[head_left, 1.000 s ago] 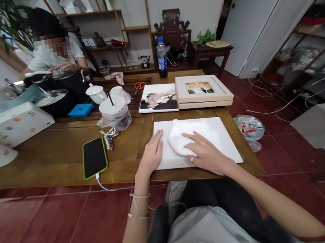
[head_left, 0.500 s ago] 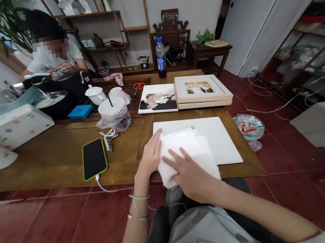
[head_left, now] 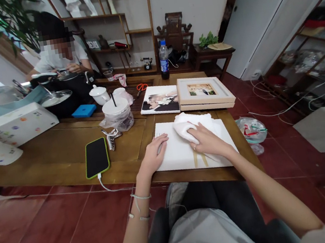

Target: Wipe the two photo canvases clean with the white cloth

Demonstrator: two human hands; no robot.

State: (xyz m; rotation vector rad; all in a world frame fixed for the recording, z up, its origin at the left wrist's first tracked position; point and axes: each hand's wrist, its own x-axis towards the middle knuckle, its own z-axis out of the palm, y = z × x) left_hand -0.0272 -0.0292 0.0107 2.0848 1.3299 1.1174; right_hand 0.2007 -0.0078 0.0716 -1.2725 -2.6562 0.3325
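Observation:
A flat white board (head_left: 176, 158) lies on the wooden table by its front edge, and two tan strips (head_left: 200, 158) show on its surface. My left hand (head_left: 155, 153) rests on the board's left side, fingers stretched out and holding nothing. Bunched under my right hand (head_left: 208, 139) is a white cloth (head_left: 200, 116), spread over the upper right part of the board. My right fingers are bent around a fold of the cloth. Whether it is fabric or paper towel I cannot tell for sure.
Behind the board lie a photo panel (head_left: 159, 100) and a framed photo (head_left: 228, 96). Left of it are a phone (head_left: 96, 158) on a cable, a foil wrapper (head_left: 111, 137) and a bagged cup (head_left: 117, 112). A bottle (head_left: 164, 61) stands farther back. Another person (head_left: 62, 55) sits across the table.
My right hand has moved away from me and to the right with the cloth, now bunched. The tan strips are uncovered. My left hand stays at the board's left side.

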